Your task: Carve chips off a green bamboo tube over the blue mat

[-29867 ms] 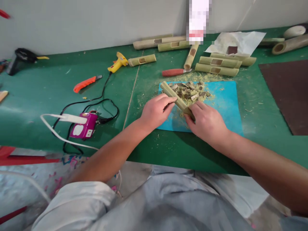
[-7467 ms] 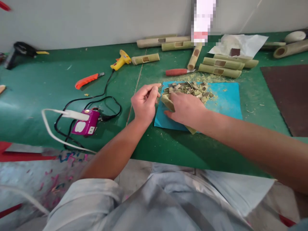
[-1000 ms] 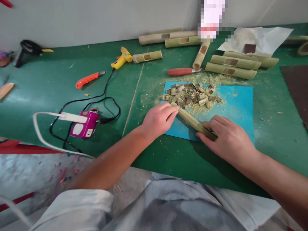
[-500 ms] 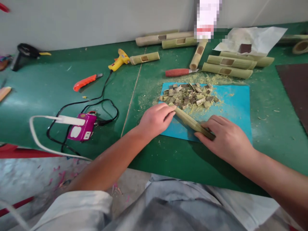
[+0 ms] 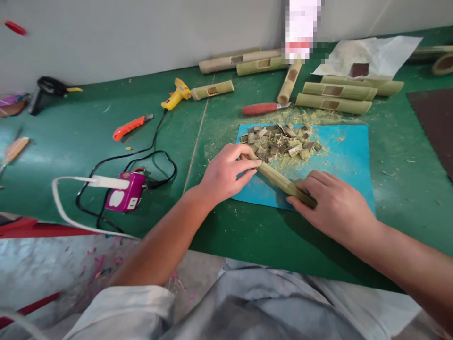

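A greenish bamboo piece point(image 5: 278, 178) slants across the blue mat point(image 5: 350, 156), its near right end lower in view. My left hand point(image 5: 231, 170) pinches the far left end between thumb and fingers. Around the near right end, my right hand point(image 5: 329, 196) is closed, thumb below and fingers on top. Just beyond lies a heap of bamboo chips point(image 5: 283, 141) with fine shavings. Behind the mat rests a knife with a red handle point(image 5: 260, 109). My fingers cover both ends of the bamboo piece.
Cut bamboo tubes point(image 5: 334, 104) with square openings lie at the back, near white paper point(image 5: 375, 56). To the left are a yellow glue gun point(image 5: 176, 94), an orange utility knife point(image 5: 130, 127) and a purple power socket point(image 5: 125, 193) with cables. A dark mat point(image 5: 433, 123) is at the right.
My left hand has shifted its fingers at the bamboo's far end, with the knuckles now raised. The right hand keeps its grip. The camera view has turned slightly.
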`<state>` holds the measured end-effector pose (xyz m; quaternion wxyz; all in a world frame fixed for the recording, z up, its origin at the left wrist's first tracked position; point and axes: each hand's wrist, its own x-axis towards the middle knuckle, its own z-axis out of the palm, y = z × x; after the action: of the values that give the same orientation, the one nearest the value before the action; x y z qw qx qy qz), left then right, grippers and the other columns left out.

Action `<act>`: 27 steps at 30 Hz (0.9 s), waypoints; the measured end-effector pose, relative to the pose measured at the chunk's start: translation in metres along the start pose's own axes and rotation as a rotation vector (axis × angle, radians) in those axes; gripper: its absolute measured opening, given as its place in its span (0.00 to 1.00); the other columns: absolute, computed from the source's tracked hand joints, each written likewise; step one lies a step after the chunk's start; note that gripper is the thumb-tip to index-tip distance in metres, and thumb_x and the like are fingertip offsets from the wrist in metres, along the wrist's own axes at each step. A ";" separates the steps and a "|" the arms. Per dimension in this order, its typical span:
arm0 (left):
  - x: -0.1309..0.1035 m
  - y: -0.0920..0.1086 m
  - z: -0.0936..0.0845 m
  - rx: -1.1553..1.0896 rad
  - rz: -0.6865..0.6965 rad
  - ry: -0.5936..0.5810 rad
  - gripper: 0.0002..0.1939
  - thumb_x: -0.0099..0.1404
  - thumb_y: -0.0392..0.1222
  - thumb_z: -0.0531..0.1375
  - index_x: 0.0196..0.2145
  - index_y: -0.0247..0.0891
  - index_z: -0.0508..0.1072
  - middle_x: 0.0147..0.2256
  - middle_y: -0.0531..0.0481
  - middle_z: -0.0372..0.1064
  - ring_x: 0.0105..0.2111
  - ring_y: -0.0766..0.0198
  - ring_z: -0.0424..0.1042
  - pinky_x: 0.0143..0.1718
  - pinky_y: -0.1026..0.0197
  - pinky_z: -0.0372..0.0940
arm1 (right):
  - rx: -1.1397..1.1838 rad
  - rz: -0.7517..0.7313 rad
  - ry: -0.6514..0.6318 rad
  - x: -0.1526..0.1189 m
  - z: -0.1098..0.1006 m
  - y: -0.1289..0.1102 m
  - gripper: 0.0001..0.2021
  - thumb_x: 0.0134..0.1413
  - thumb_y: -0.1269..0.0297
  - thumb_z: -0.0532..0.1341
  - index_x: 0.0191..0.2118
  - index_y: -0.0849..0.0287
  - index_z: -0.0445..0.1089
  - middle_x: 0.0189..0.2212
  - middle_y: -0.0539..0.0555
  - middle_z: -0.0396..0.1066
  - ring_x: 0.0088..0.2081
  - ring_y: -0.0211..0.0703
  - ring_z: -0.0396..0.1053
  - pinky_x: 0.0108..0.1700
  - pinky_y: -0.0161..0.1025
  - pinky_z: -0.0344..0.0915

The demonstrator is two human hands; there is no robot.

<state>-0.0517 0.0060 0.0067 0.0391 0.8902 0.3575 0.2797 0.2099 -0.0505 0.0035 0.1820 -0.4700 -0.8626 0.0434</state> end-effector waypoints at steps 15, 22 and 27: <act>0.007 -0.009 -0.003 -0.152 0.078 -0.079 0.10 0.67 0.35 0.58 0.45 0.37 0.76 0.47 0.44 0.76 0.48 0.56 0.74 0.52 0.49 0.68 | -0.021 -0.004 -0.013 0.001 -0.001 -0.001 0.10 0.60 0.58 0.59 0.32 0.60 0.71 0.29 0.54 0.69 0.32 0.44 0.67 0.31 0.40 0.58; 0.009 -0.004 0.003 -0.193 0.017 0.012 0.08 0.65 0.40 0.63 0.42 0.39 0.77 0.41 0.46 0.76 0.43 0.60 0.74 0.49 0.53 0.68 | -0.017 -0.009 -0.013 0.001 0.000 0.000 0.11 0.61 0.57 0.59 0.32 0.59 0.70 0.29 0.54 0.68 0.32 0.44 0.66 0.31 0.40 0.57; 0.006 0.002 0.008 -0.270 -0.084 0.060 0.09 0.66 0.38 0.62 0.44 0.39 0.77 0.41 0.46 0.76 0.41 0.63 0.75 0.47 0.58 0.70 | -0.003 -0.007 -0.020 0.001 -0.001 0.000 0.10 0.60 0.59 0.60 0.33 0.60 0.71 0.29 0.54 0.68 0.32 0.44 0.66 0.31 0.40 0.58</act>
<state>-0.0429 0.0100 0.0037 0.1595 0.8523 0.3545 0.3500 0.2096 -0.0499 0.0046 0.1729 -0.4666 -0.8662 0.0464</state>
